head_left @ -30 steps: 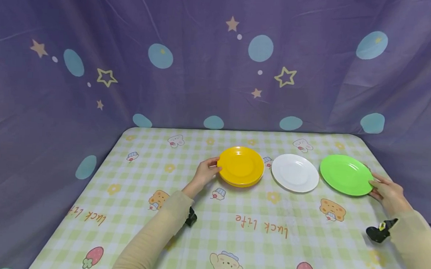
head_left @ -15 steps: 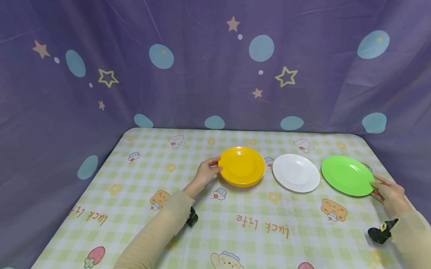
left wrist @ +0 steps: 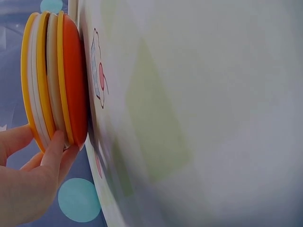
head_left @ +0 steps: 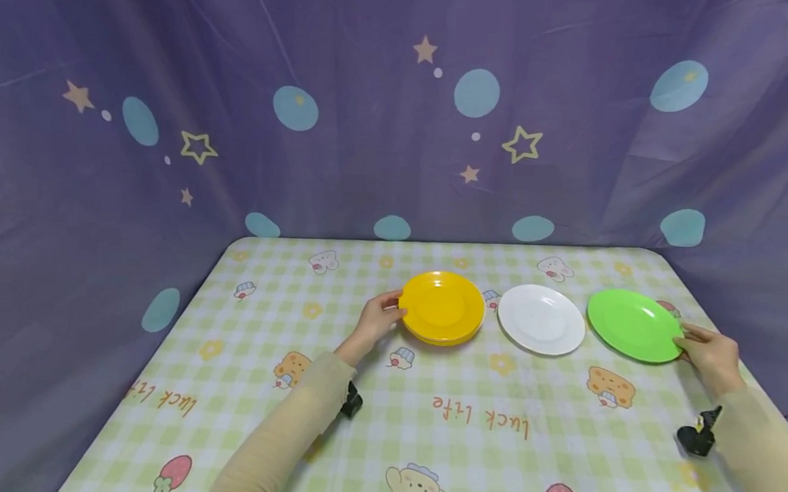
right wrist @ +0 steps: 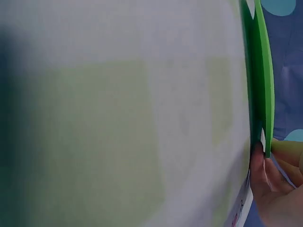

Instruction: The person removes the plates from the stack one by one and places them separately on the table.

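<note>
In the head view, my left hand (head_left: 379, 321) grips the left rim of a stack of plates with a yellow plate (head_left: 441, 305) on top. The left wrist view shows the stack edge-on: yellow, white and cream layers, with an orange plate (left wrist: 75, 80) at the bottom. My thumb lies at the top rim, fingertips against the stack's side. My right hand (head_left: 711, 357) pinches the right rim of a green plate (head_left: 635, 325). In the right wrist view, the thumb is on one face of the green plate (right wrist: 266, 75) and a finger is under it.
Between the two hands lies a white plate (head_left: 541, 320). A checked cloth (head_left: 477, 455) with cartoon prints covers the table. Behind and beside the table hangs a purple curtain (head_left: 371, 164). A black device (head_left: 697, 437) is worn at the right wrist.
The right hand and the green plate's right edge have shifted slightly down, showing more of the printed strawberry behind. The left hand stays at the stack.
</note>
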`<state>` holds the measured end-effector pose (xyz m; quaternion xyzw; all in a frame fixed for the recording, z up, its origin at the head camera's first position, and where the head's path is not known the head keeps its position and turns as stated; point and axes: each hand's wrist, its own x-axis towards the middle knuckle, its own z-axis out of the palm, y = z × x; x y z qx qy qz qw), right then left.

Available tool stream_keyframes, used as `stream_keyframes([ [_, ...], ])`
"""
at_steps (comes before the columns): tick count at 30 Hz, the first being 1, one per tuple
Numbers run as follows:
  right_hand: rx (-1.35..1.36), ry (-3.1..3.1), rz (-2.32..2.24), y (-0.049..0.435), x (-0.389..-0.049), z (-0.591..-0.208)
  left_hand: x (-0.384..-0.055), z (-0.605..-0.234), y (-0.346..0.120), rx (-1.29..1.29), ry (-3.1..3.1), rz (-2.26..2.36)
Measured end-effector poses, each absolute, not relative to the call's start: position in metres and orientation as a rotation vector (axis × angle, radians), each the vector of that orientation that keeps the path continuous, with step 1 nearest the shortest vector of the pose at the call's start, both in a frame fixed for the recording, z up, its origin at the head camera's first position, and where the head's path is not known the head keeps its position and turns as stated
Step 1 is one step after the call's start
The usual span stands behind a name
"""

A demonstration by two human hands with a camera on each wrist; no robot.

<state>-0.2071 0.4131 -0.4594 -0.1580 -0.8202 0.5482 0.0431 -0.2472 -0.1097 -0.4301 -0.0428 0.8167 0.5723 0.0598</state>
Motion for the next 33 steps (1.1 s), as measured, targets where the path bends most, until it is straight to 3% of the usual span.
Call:
stream_keyframes([
  [4,-0.385,-2.716,1.144,0.406,-0.208,-0.452,-0.247,-0.432,-0.109,-0.125,2.470,1.753],
  [8,-0.306,-2.746,0.922,0.392,-0.211,-0.442,-0.249,-0.433,-0.110,-0.117,2.470,1.762],
  [33,0.065,-2.708,1.126,0.277,-0.228,-0.427,-0.247,-0.432,-0.109,-0.125,2.464,1.783],
])
